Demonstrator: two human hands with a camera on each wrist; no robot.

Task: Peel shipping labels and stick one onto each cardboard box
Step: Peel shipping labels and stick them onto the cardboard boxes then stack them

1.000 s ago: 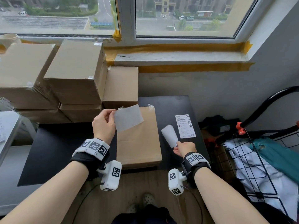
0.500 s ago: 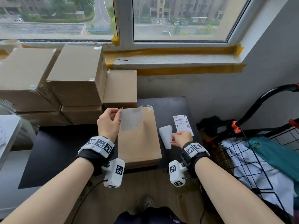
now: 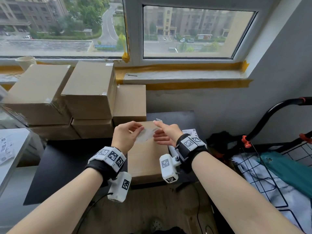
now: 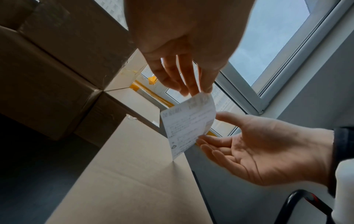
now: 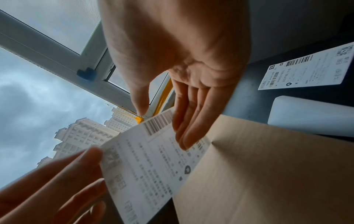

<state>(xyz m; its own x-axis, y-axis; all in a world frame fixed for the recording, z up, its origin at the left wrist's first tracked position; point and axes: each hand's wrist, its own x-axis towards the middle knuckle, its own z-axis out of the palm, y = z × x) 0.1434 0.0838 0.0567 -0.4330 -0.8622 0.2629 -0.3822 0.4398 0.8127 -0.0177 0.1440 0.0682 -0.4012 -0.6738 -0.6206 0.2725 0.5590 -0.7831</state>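
Observation:
A flat cardboard box [image 3: 146, 159] lies on the black table [image 3: 67, 166] in front of me. My left hand [image 3: 137, 130] pinches the left edge of a peeled white shipping label [image 3: 146, 135] and holds it just above the far end of the box. In the left wrist view the label [image 4: 188, 124] hangs from the left fingertips [image 4: 191, 89]. My right hand [image 3: 156, 133] has come up to the label's right edge with straight fingers [image 5: 184, 136] touching it. The printed side of the label [image 5: 151, 160] faces the right wrist view.
A second printed label [image 5: 310, 69] and a white backing sheet [image 5: 310, 115] lie on the table right of the box. Stacked cardboard boxes [image 3: 89, 93] stand at the back left under the window sill. A wire cart [image 3: 270, 166] with cloth stands at the right.
My right hand has let go of the white backing sheet and moved left and up to the label. My left hand has brought the label lower over the box.

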